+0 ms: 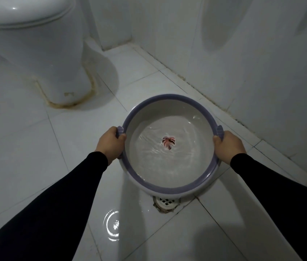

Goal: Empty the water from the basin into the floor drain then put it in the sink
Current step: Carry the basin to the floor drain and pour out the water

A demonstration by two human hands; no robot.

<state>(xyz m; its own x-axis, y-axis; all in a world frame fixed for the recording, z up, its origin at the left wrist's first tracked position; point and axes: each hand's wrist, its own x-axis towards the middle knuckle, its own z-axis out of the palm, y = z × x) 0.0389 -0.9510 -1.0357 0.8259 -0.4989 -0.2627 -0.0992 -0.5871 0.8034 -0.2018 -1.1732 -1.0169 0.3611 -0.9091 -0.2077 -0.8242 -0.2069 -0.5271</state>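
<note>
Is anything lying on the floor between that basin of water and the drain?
Nothing visible. The basin, held by the left hand and right hand, hangs right above the drain, hiding part of it; only wet tile surrounds it.

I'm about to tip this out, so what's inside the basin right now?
The basin holds rippling clear water, and a pink leaf-shaped mark shows at the bottom through it. Nothing else appears inside.

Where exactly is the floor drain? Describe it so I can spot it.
Start at the toilet, then drop to the purple-rimmed basin held in both hands. The floor drain peeks out just under its near edge: a round white grate, the only opening in the wet tiles.
</note>
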